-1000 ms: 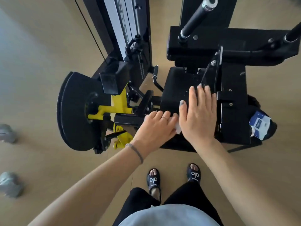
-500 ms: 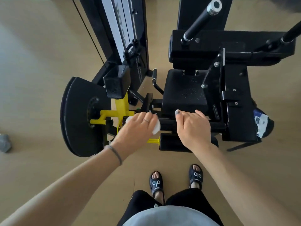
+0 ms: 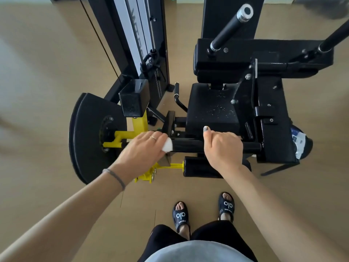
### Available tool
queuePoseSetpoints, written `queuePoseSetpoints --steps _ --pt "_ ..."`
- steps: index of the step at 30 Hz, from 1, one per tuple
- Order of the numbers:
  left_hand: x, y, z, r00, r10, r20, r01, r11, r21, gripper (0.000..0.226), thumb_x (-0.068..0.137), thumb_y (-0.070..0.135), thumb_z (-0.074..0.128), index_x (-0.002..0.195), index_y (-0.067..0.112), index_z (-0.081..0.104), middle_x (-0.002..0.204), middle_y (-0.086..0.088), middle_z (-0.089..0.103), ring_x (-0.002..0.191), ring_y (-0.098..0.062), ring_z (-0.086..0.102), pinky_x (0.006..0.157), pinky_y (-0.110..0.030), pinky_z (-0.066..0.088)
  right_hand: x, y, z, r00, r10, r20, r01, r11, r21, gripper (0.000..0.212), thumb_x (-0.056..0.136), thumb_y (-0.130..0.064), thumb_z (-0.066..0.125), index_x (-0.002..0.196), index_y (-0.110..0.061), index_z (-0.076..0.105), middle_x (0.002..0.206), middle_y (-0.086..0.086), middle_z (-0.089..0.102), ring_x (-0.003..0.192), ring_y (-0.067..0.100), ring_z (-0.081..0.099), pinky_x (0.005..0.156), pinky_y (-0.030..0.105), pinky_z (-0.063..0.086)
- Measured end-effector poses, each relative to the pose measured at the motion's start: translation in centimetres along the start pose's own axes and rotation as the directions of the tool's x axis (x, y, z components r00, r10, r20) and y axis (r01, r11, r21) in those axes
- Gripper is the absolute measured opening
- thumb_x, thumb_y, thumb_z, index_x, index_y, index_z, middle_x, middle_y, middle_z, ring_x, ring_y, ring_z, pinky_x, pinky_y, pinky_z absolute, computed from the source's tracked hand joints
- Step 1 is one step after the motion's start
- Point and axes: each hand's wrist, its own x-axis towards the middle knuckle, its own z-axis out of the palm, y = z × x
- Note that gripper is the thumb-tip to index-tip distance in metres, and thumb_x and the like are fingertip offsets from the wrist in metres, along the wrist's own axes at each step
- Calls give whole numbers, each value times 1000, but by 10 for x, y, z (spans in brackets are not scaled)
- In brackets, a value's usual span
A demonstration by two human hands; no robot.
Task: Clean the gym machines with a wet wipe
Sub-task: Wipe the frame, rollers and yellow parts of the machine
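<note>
A black gym machine with yellow parts stands in front of me; its seat pad (image 3: 211, 108) shows white specks. A black roller bar (image 3: 188, 145) runs across in front of the seat. My left hand (image 3: 141, 148) holds a white wet wipe (image 3: 167, 145) pressed against the left end of that bar. My right hand (image 3: 222, 146) is closed over the bar's middle. A second padded roller (image 3: 200, 167) lies lower, just below my right hand.
A black half-round cam plate (image 3: 86, 137) stands at the left, and the weight stack tower (image 3: 136, 35) behind it. Two black handles (image 3: 230, 27) stick up at the back. A blue-and-white wipe pack (image 3: 299, 142) lies at the machine's right edge. My sandalled feet (image 3: 181, 216) stand on a wooden floor.
Both hands came off the seat pad and onto the roller bar. The left hand with the wipe slid left along the bar; the right hand now grips it.
</note>
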Motion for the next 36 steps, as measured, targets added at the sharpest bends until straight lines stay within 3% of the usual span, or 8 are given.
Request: queuePoseSetpoints --steps 3,8,12,15,21,26,30,36 --pt "30 53 9 998 57 -42 -56 998 25 49 94 26 60 137 5 48 126 -10 62 112 -28 62 94 -41 53 1 -1 -6 997 36 65 -42 994 103 69 109 -38 20 58 -17 61 48 -5 55 49 17 53 65 32 45" --pt "47 66 6 988 153 -20 -153 988 4 48 97 30 56 137 5 46 123 -10 61 107 -27 63 91 -39 54 6 12 -32 978 182 105 -210 830 517 52 109 -37 23 114 -10 67 107 3 71 101 19 64 81 30 45" --pt "20 12 -4 980 172 103 -182 978 104 48 97 33 55 136 5 49 123 -10 63 108 -27 65 90 -38 57 15 53 -49 969 200 -143 -104 860 499 56 107 -39 21 127 -8 63 118 4 68 113 17 59 95 19 38" --pt "28 23 -4 979 161 128 -178 974 138 52 101 32 28 137 1 50 125 -15 61 111 -32 63 92 -41 55 34 84 -56 934 269 -235 -134 874 467 48 108 -32 26 131 -5 59 122 7 64 115 19 55 96 16 32" --pt "107 135 11 970 231 -77 -237 969 -71 36 98 31 52 122 5 58 103 -7 66 87 -23 66 74 -34 57 74 115 -54 930 351 -112 -254 832 494 52 107 -37 25 142 -7 50 136 7 58 129 18 47 102 21 32" --pt "95 99 4 964 262 40 -256 959 -124 39 97 38 53 128 14 52 113 -1 66 94 -19 67 79 -33 58 78 93 -44 986 127 -107 -60 873 484 46 108 -32 31 136 -6 57 131 7 62 125 18 52 107 24 36" --pt "53 38 -6 986 109 123 -96 989 -111 40 103 43 31 127 21 55 113 6 66 98 -13 67 84 -31 57 70 45 -31 973 -167 159 56 840 540 49 109 -37 22 104 -19 67 101 0 69 101 18 62 96 37 50" --pt "21 3 -15 991 4 136 14 991 -130 35 104 38 40 131 23 55 121 8 65 108 -13 64 95 -31 53 70 -1 -19 810 -201 551 -157 831 534 63 107 -51 14 88 -21 66 82 -3 69 83 13 67 81 43 58"
